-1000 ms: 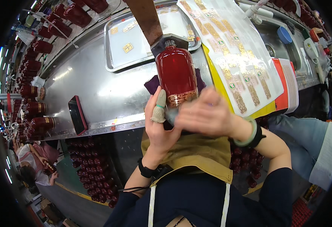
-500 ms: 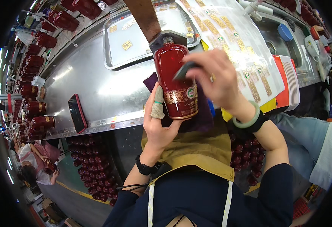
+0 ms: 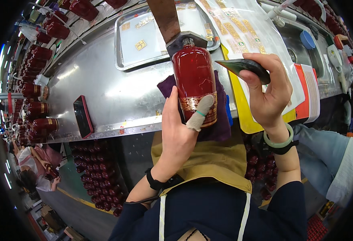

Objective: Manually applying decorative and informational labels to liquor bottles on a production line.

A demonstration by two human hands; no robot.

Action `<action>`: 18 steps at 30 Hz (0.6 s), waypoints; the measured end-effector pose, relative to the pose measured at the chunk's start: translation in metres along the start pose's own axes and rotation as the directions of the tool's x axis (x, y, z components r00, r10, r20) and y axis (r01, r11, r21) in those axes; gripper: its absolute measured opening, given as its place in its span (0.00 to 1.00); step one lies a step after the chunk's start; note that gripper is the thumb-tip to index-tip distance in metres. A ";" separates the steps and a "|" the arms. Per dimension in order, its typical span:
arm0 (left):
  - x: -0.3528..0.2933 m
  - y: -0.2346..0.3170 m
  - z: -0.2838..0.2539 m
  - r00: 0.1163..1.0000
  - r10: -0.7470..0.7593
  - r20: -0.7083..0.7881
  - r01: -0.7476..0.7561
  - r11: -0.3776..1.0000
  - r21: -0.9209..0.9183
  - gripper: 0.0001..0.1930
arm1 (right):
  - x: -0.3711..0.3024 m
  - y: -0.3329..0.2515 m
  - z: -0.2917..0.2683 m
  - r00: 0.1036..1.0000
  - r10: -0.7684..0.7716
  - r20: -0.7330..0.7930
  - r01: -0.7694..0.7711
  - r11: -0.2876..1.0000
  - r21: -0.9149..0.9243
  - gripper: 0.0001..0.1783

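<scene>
A glossy dark red bottle [image 3: 193,72] with a gold patterned band [image 3: 189,103] lies before me. Its neck rests in a notched metal holder [image 3: 177,41], and purple cloth [image 3: 224,104] shows beneath it. My left hand [image 3: 177,134] grips the lower part of the bottle from the left. The thumb, in a beige cloth finger sleeve [image 3: 202,112], presses on the gold band. To the right of the bottle and apart from it, my right hand [image 3: 272,90] pinches a dark, flat, pointed scraper [image 3: 247,69]. The scraper's tip points left toward the bottle.
Behind the bottle, a metal tray [image 3: 128,64] holds gold stickers. Sheets of gold labels [image 3: 234,28] lie at the right over a yellow board [image 3: 245,116], near a sink [image 3: 311,60]. A phone [image 3: 82,116] rests on the left counter. Another person [image 3: 37,164] works at far left.
My right hand has moved right, off the bottle, with the scraper. My left thumb has swung from the bottle's left side onto its gold band, where the round emblem no longer shows.
</scene>
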State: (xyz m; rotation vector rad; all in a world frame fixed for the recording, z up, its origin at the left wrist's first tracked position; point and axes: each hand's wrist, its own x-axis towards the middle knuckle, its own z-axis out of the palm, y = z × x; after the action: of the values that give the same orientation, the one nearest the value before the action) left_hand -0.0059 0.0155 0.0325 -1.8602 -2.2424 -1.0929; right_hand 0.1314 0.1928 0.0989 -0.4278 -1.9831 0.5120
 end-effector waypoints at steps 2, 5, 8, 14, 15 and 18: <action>0.000 0.004 0.001 0.999 0.050 0.011 -0.051 0.991 0.127 0.35 | -0.001 -0.003 0.003 0.997 0.076 -0.014 -0.076 0.997 -0.003 0.14; -0.011 -0.005 0.015 0.990 -0.001 -0.140 -0.012 0.995 -0.095 0.33 | -0.004 -0.003 0.008 0.997 0.073 0.033 -0.072 0.997 -0.024 0.15; -0.020 -0.011 0.016 0.976 -0.035 -0.214 -0.004 0.984 -0.178 0.33 | -0.019 -0.002 0.014 0.968 -0.143 0.205 0.175 0.973 -0.149 0.15; -0.020 -0.013 0.013 0.966 -0.191 -0.176 0.135 0.949 -0.285 0.37 | -0.049 -0.032 0.014 0.816 -0.362 0.451 0.341 0.931 0.130 0.14; -0.018 -0.010 0.010 0.965 -0.193 -0.179 0.138 0.949 -0.282 0.37 | -0.043 -0.029 0.016 0.849 -0.307 0.431 0.291 0.951 0.104 0.14; -0.010 -0.007 0.004 0.975 -0.018 -0.221 -0.007 0.994 -0.111 0.39 | -0.027 -0.011 0.011 0.939 -0.234 0.253 0.275 0.951 -0.140 0.15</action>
State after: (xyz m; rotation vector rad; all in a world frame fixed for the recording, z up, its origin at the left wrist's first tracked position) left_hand -0.0077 0.0085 0.0213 -1.6724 -2.1033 -1.3774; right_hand 0.1325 0.1676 0.0802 -0.2160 -2.2818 0.2327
